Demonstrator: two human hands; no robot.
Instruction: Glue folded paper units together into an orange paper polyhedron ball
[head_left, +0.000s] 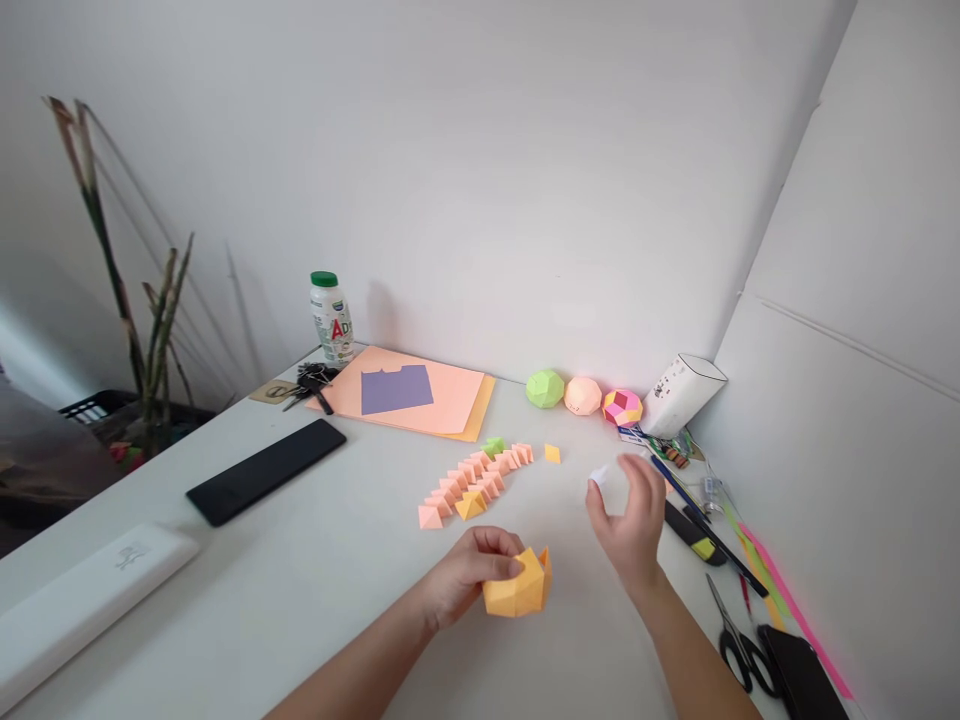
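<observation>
My left hand grips a yellow-orange faceted paper ball, partly built, with a flap standing up at its right side. To the right, my right hand is raised over the table, thumb and fingers apart. A small white scrap shows at its thumb tip; whether the thumb touches it I cannot tell. Beyond my left hand lie two rows of folded peach paper units, with a yellow folded unit and a green folded unit among them. A flat yellow paper piece lies apart, to their right.
Three finished paper balls sit by the wall beside a white paper holder. Scissors, a cutter and a black phone line the right edge. Paper sheets, a bottle and a black slab are left.
</observation>
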